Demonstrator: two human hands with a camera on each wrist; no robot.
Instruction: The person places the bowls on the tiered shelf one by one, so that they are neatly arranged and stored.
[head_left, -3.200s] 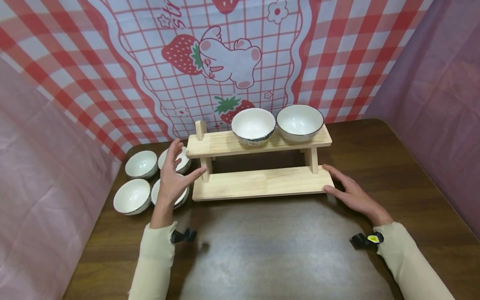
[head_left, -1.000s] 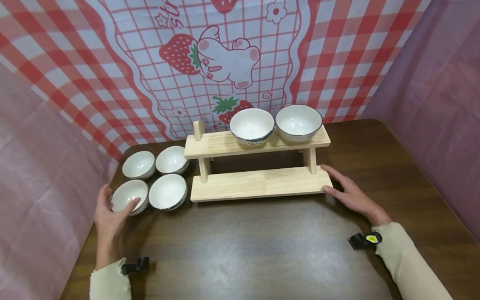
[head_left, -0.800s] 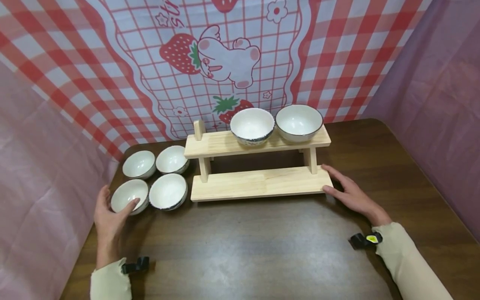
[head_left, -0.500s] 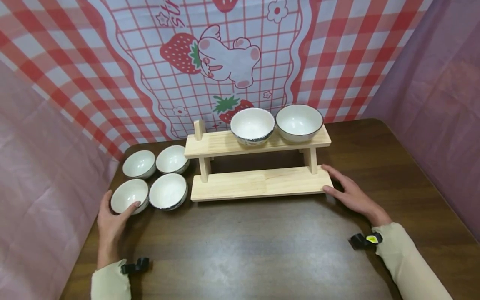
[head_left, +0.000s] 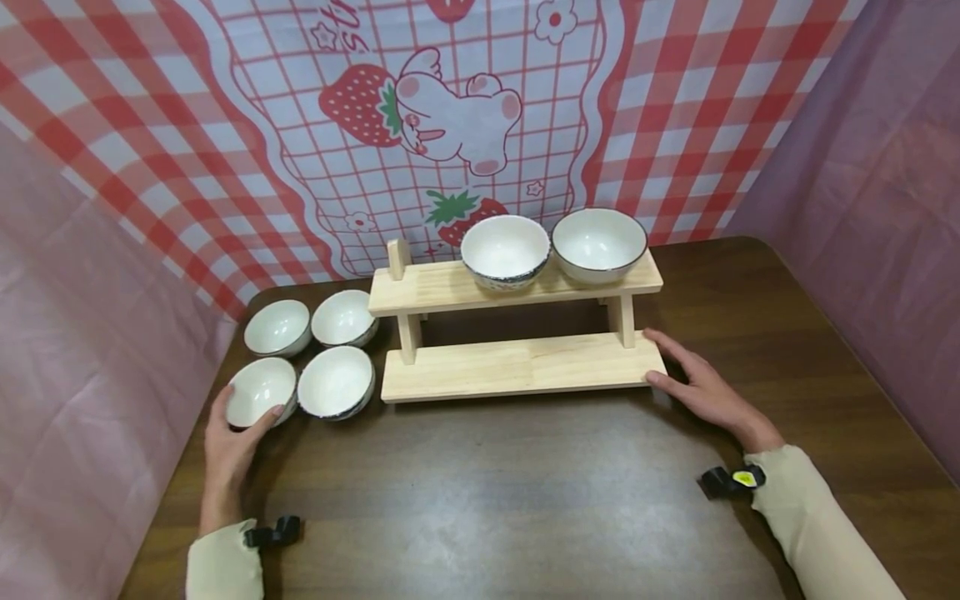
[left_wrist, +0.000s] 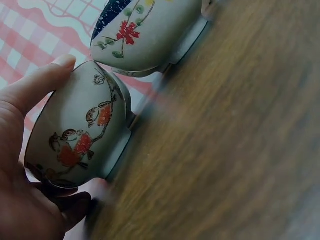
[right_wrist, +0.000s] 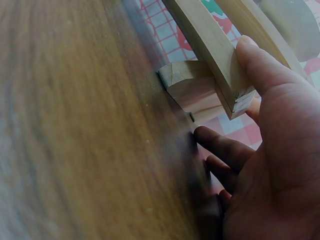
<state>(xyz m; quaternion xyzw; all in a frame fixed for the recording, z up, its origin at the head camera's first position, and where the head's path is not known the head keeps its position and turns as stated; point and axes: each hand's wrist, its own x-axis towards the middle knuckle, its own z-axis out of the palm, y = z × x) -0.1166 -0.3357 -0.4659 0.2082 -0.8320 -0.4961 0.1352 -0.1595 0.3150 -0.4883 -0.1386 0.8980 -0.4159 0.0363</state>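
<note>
My left hand (head_left: 232,446) holds the front-left white bowl (head_left: 259,390), thumb on the near side and fingers round its left side. In the left wrist view this bowl (left_wrist: 75,117) shows painted birds and red-orange flowers on its outside; it stands upright on the table. At the right end of the two-tier wooden display shelf (head_left: 517,367), my right hand (head_left: 708,396) grips the lower board. The right wrist view has the thumb (right_wrist: 255,57) on the board's edge, one finger partly hidden behind its end, and the other fingers loosely bent.
Beside the held bowl are a blue-edged bowl (head_left: 336,383), a back-left bowl (head_left: 277,327) and a back bowl (head_left: 345,318). Two more bowls, one speckled-rim (head_left: 506,250) and one dark-rimmed (head_left: 599,243), stand on the upper tier. A checked cloth (head_left: 465,100) hangs behind the brown table (head_left: 487,500).
My left hand has moved from beside the shelf's left end to the front-left bowl and closed round it, lately shifting slightly right. The right hand stays on the shelf.
</note>
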